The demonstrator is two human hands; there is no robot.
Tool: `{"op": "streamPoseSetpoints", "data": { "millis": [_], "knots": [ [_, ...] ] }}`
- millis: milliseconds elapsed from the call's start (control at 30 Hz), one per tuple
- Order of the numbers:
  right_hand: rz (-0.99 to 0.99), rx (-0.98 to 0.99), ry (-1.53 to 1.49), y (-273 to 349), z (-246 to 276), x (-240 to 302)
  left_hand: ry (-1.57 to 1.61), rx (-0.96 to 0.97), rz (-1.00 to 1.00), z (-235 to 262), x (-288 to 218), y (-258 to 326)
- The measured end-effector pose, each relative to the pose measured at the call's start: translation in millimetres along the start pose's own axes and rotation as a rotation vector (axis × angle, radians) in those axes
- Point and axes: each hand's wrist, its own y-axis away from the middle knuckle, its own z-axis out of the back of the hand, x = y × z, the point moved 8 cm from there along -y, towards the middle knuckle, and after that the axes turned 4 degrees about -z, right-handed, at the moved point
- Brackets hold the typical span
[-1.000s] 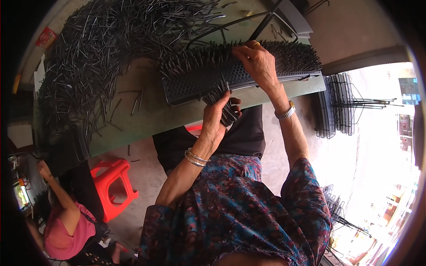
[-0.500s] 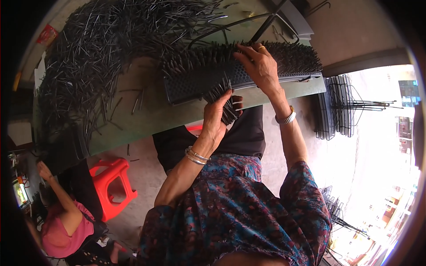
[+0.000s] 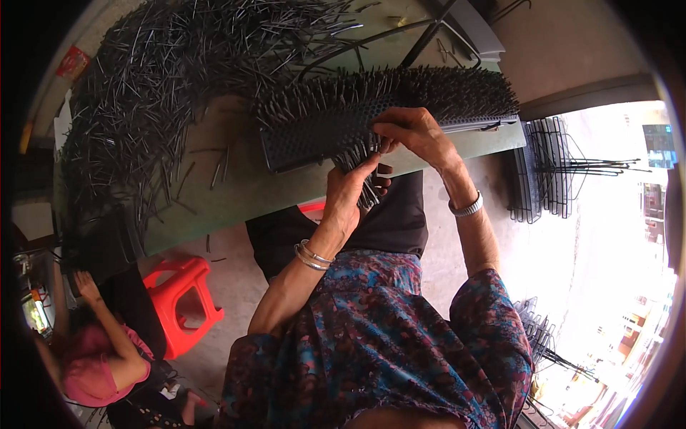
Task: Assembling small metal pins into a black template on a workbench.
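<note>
A long black perforated panel (image 3: 300,139) lies at the table's near edge, with dense rows of black sticks (image 3: 457,93) standing upright in its holes along the far side. The holes toward me, mostly on the left, are bare. My left hand (image 3: 348,187) is closed round a bundle of thin black sticks (image 3: 368,191) just in front of the panel. My right hand (image 3: 414,132) pinches at the upper end of that bundle, fingertips together over the panel's near edge. Whether a single stick sits between those fingertips is too small to make out.
A large heap of loose black sticks (image 3: 157,86) covers the left of the green table (image 3: 207,204). Bent black rods (image 3: 429,36) rise behind the panel. A red stool (image 3: 182,304) and a person in pink (image 3: 107,365) are at lower left; wire racks (image 3: 550,171) stand right.
My right hand has come back from among the upright sticks toward me, to the bundle in my left hand. The left hand stays nearly in place. The person in pink has shifted.
</note>
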Motion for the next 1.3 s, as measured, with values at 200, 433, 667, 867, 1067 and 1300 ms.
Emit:
{"op": "streamPoseSetpoints", "data": {
  "millis": [200, 433, 667, 867, 1067, 1300],
  "knots": [
    [0.037, 0.025, -0.056, 1.1, 4.7, 0.1, -0.062, 0.046, -0.008, -3.5, -1.2, -1.0],
    [0.16, -0.288, 0.113, 6.3, 44.1, 30.7, 0.172, 0.043, 0.075, 3.9, 19.1, -12.4],
    [0.448, -0.574, 0.411, -2.8, 58.9, 50.6, 0.332, -0.028, 0.123, 4.7, 31.1, -19.9],
    [0.467, -0.554, 0.502, -13.7, 55.8, 44.6, 0.313, -0.031, 0.119, 3.7, 28.7, -16.8],
    [0.534, -0.541, 0.776, -16.0, 50.4, 44.3, 0.291, -0.037, 0.117, -1.6, 23.2, -12.4],
    [0.649, -0.556, 0.928, -18.5, 42.9, 57.5, 0.16, -0.044, 0.021, -1.9, 10.5, -10.3]
  ]
}}
